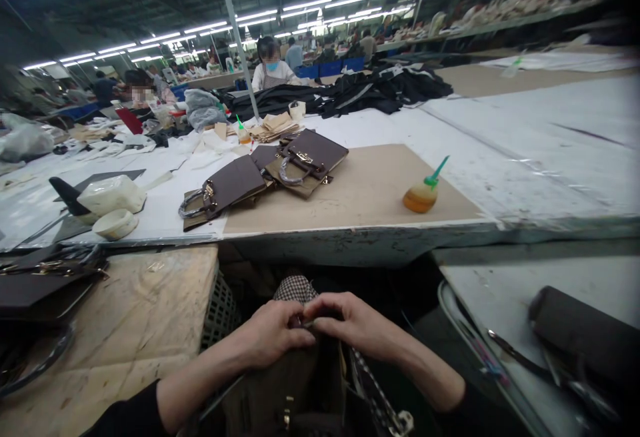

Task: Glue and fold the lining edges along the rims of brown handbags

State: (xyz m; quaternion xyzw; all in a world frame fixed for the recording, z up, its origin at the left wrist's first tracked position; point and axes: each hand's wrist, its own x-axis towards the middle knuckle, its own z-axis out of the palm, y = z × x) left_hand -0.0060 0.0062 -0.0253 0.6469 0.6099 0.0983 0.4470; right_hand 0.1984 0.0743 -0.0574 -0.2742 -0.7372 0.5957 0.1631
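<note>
Low in the view, my left hand [273, 333] and my right hand [345, 320] meet with curled fingers at the top edge of a brown handbag [280, 393] that rests in my lap. Both grip the bag's upper rim, fingertips close together. A gold clasp shows on the bag's front. A checked cloth [295, 288] pokes up just behind my fingers. A checked strap with a metal end [383, 400] lies to the right of the bag.
Brown handbags [305, 160] and flat bag parts [225, 190] lie on the worktable [360, 233] ahead. An amber glue bottle with a green nozzle [423, 193] stands to the right. Dark bag pieces lie at far left [45, 280] and right [585, 333]. Other workers sit beyond.
</note>
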